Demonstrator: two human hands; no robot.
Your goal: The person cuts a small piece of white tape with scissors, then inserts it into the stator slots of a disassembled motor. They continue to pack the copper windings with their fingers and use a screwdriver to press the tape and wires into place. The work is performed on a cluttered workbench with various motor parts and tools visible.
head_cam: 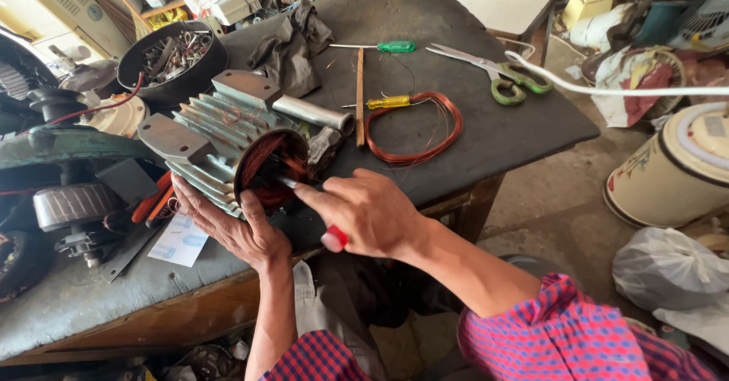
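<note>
— Where's the finned motor housing (220, 134)?
— Left of centre on the worktop (471, 115); our left hand (231, 225) cups it underneath.
— The right hand (368, 214)?
— Closed on a red-handled tool (335, 237) (tip among the copper windings (273, 170)).

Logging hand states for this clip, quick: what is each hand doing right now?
Left hand: open, cupped under the finned motor stator, steadying it.
Right hand: closed around a red-handled tool, tip in the copper windings.
</note>
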